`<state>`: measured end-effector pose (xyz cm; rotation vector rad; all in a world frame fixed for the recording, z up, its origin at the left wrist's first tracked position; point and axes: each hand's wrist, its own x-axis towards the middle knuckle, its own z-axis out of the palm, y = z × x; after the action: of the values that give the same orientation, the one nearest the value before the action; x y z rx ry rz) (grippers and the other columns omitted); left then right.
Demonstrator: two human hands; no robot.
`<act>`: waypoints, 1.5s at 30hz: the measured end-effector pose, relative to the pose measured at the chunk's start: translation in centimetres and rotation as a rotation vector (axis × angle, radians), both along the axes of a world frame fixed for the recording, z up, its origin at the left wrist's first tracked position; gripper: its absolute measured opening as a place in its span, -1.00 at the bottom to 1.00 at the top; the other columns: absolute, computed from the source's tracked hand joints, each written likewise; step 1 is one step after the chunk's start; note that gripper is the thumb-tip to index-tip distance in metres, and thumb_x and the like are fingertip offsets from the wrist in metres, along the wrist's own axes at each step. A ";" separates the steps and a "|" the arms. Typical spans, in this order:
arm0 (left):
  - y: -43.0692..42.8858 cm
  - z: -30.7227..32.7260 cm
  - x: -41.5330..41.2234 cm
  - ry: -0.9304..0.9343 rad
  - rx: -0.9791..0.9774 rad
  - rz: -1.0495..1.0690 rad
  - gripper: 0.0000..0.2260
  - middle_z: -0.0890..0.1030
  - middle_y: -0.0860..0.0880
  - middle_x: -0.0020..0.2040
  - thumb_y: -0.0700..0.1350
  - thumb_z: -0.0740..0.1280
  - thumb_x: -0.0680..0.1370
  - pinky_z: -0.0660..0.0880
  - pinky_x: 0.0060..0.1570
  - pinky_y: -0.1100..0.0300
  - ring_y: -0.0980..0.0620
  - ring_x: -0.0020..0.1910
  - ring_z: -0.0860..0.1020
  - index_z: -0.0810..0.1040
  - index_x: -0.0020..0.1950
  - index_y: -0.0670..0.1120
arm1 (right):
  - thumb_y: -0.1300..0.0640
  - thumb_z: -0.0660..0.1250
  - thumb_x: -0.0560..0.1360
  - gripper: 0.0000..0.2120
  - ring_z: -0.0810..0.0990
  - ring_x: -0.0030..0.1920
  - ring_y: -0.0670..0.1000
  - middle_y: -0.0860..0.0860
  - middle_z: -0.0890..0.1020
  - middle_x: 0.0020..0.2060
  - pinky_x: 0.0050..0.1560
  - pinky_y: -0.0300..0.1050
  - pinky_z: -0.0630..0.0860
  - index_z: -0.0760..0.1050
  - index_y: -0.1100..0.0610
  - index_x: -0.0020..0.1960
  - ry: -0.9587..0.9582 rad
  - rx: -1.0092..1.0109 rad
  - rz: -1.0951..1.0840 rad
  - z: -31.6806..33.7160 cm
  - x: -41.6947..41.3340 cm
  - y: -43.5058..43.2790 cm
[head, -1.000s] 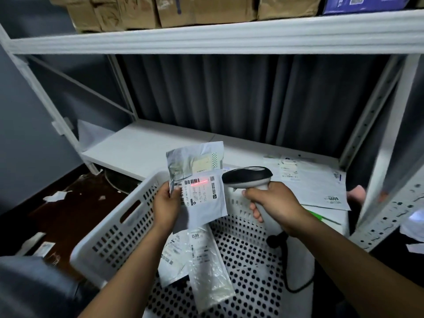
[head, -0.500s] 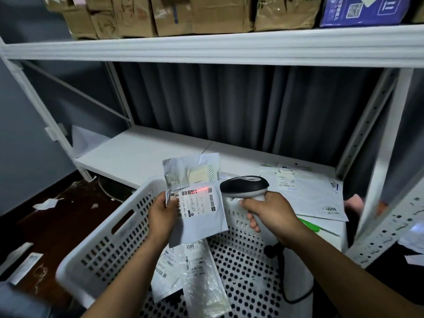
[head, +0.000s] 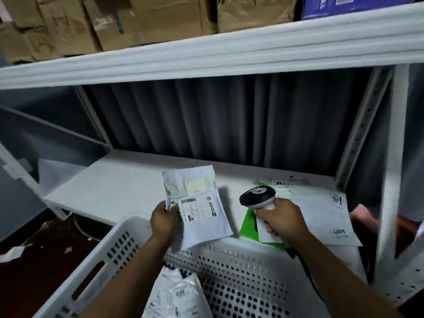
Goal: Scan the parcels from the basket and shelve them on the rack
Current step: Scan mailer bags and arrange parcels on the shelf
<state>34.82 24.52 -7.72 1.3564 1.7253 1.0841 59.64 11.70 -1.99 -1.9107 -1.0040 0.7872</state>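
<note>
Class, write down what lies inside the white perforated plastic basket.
Inside the white perforated plastic basket, crinkled white plastic mailer parcels with printed labels lie on its floor. The person's left forearm covers their left edge, and the frame cuts off the basket's near end.

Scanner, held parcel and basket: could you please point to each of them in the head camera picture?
scanner (head: 257, 196), head view, on the dark top of its head.
held parcel (head: 198, 211), head view, on its printed label.
basket (head: 103, 265), head view, on its white left wall.

left hand (head: 164, 220) holds parcel (head: 199, 207) | right hand (head: 281, 220) grips scanner (head: 258, 198) | basket (head: 241, 271) contents blurry
</note>
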 end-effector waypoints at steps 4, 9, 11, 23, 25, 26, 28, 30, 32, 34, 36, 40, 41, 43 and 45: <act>5.3 -1.4 2.8 0.102 -0.006 -0.061 -0.88 0.63 -0.16 -0.10 -0.16 0.27 0.58 0.37 -0.17 0.14 -0.14 -0.10 0.55 0.57 -0.03 -0.18 | 0.15 0.44 0.40 -0.80 0.52 -0.56 -0.04 0.05 0.58 -0.49 -0.51 -0.23 0.42 0.51 0.17 -0.34 0.017 -0.072 0.052 -2.2 1.5 4.1; 10.2 -5.0 4.8 0.263 -0.030 -0.146 -0.88 0.62 -0.20 -0.17 -0.14 0.30 0.56 0.32 -0.22 0.14 -0.19 -0.12 0.56 0.54 -0.13 -0.16 | 0.13 0.47 0.36 -0.83 0.58 -0.41 0.07 0.13 0.64 -0.35 -0.40 -0.10 0.52 0.55 0.23 -0.22 -0.027 -0.056 0.082 -4.1 2.7 8.1; 11.3 -6.9 5.2 0.303 -0.085 -0.157 -0.88 0.62 -0.20 -0.17 -0.14 0.31 0.55 0.27 -0.25 0.15 -0.19 -0.14 0.55 0.50 -0.18 -0.12 | 0.16 0.48 0.34 -0.83 0.53 -0.45 0.07 0.12 0.61 -0.41 -0.37 -0.07 0.47 0.57 0.26 -0.25 0.006 -0.036 0.078 -5.1 2.8 8.9; 13.6 -7.1 1.8 0.339 -0.122 -0.187 -0.67 0.63 -0.16 0.16 -0.24 0.40 0.49 0.39 0.19 0.20 -0.10 0.14 0.58 0.54 0.26 -0.17 | 0.11 0.49 0.37 -0.80 0.50 -0.52 -0.01 0.05 0.55 -0.50 -0.45 -0.21 0.39 0.56 0.22 -0.28 -0.029 -0.064 0.218 -5.5 0.7 8.9; 10.9 -5.8 0.9 0.382 -0.018 -0.184 -0.71 0.63 -0.13 0.14 -0.25 0.36 0.52 0.39 0.17 0.21 -0.10 0.12 0.58 0.55 0.24 -0.15 | 0.09 0.51 0.36 -0.80 0.48 -0.55 -0.08 0.02 0.55 -0.49 -0.50 -0.26 0.36 0.58 0.21 -0.25 -0.045 -0.061 0.240 -4.4 -0.3 8.4; 9.0 -5.3 0.1 0.423 0.032 -0.184 -0.72 0.63 -0.12 0.14 -0.25 0.34 0.52 0.41 0.18 0.18 -0.11 0.12 0.58 0.56 0.23 -0.14 | 0.08 0.52 0.36 -0.79 0.47 -0.57 -0.11 0.01 0.54 -0.49 -0.52 -0.29 0.35 0.58 0.21 -0.23 -0.056 -0.058 0.256 -3.9 -1.0 7.9; 5.1 -5.4 -1.4 0.545 0.166 -0.186 -0.70 0.62 -0.13 0.16 -0.26 0.34 0.50 0.45 0.20 0.06 -0.16 0.13 0.56 0.57 0.22 -0.12 | 0.08 0.52 0.37 -0.77 0.49 -0.56 -0.11 0.00 0.56 -0.46 -0.51 -0.30 0.37 0.59 0.22 -0.17 -0.081 -0.034 0.292 -3.3 -2.5 7.0; 0.7 -6.8 -3.1 0.620 0.248 -0.177 -0.67 0.59 -0.17 0.17 -0.26 0.37 0.46 0.44 0.21 -0.01 -0.21 0.14 0.54 0.57 0.22 -0.14 | 0.06 0.52 0.37 -0.76 0.55 -0.51 -0.04 0.04 0.60 -0.40 -0.45 -0.25 0.43 0.59 0.22 -0.12 -0.108 -0.049 0.357 -3.1 -4.3 5.8; -3.8 -10.0 -4.9 0.649 0.202 -0.164 -0.67 0.58 -0.18 0.16 -0.24 0.37 0.44 0.44 0.21 -0.04 -0.23 0.13 0.52 0.57 0.21 -0.15 | 0.06 0.50 0.38 -0.75 0.61 -0.42 0.04 0.10 0.62 -0.35 -0.36 -0.13 0.55 0.59 0.22 -0.10 -0.142 -0.097 0.445 -3.5 -6.3 4.2; -7.9 -13.6 -6.4 0.640 0.071 -0.212 -0.66 0.57 -0.17 0.17 -0.20 0.34 0.46 0.43 0.22 -0.02 -0.23 0.17 0.51 0.55 0.23 -0.14 | 0.03 0.50 0.38 -0.71 0.67 -0.20 0.11 0.12 0.64 -0.28 -0.14 -0.04 0.60 0.61 0.23 -0.05 -0.224 -0.127 0.538 -4.7 -8.0 2.7; -11.3 -17.0 -7.5 0.651 -0.158 -0.271 -0.62 0.51 -0.15 0.28 -0.14 0.33 0.53 0.36 0.27 0.06 -0.17 0.27 0.46 0.48 0.34 -0.12 | -0.01 0.51 0.36 -0.64 0.65 -0.03 0.10 0.11 0.67 -0.12 -0.06 -0.09 0.54 0.62 0.22 0.02 -0.282 -0.139 0.612 -6.6 -9.7 1.2; -15.2 -22.0 -9.2 0.574 -0.536 -0.298 -0.50 0.44 -0.18 0.34 -0.03 0.34 0.55 0.29 0.28 0.18 -0.12 0.33 0.41 0.34 0.45 -0.14 | 0.00 0.51 0.34 -0.71 0.64 -0.07 0.02 0.05 0.69 -0.12 -0.09 -0.10 0.53 0.63 0.17 -0.05 -0.277 -0.213 0.700 -10.8 -11.2 -1.2; -15.6 -22.8 -9.3 0.547 -0.608 -0.268 -0.47 0.45 -0.20 0.32 -0.03 0.37 0.53 0.31 0.25 0.18 -0.13 0.31 0.43 0.34 0.44 -0.16 | 0.00 0.51 0.34 -0.74 0.64 -0.10 0.01 0.03 0.68 -0.15 -0.11 -0.11 0.52 0.61 0.15 -0.09 -0.277 -0.244 0.706 -11.8 -11.4 -1.5; -16.1 -23.7 -9.0 0.520 -0.688 -0.229 -0.47 0.48 -0.21 0.27 -0.02 0.43 0.49 0.37 0.17 0.17 -0.14 0.24 0.47 0.38 0.38 -0.20 | 0.01 0.51 0.36 -0.79 0.62 -0.13 -0.03 -0.01 0.66 -0.18 -0.15 -0.15 0.49 0.58 0.11 -0.13 -0.249 -0.283 0.703 -13.3 -11.6 -1.9; -16.0 -24.7 -8.2 0.513 -0.716 -0.227 -0.52 0.51 -0.20 0.22 -0.02 0.42 0.48 0.39 0.11 0.16 -0.14 0.20 0.49 0.42 0.31 -0.22 | 0.04 0.51 0.38 -0.82 0.59 -0.17 -0.10 -0.08 0.61 -0.22 -0.22 -0.25 0.45 0.57 0.04 -0.10 -0.198 -0.293 0.687 -14.8 -11.6 -1.8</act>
<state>26.61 8.51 -32.42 1.3522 1.9699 -0.0546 47.99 9.89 -16.82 -1.9134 -1.7991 1.1939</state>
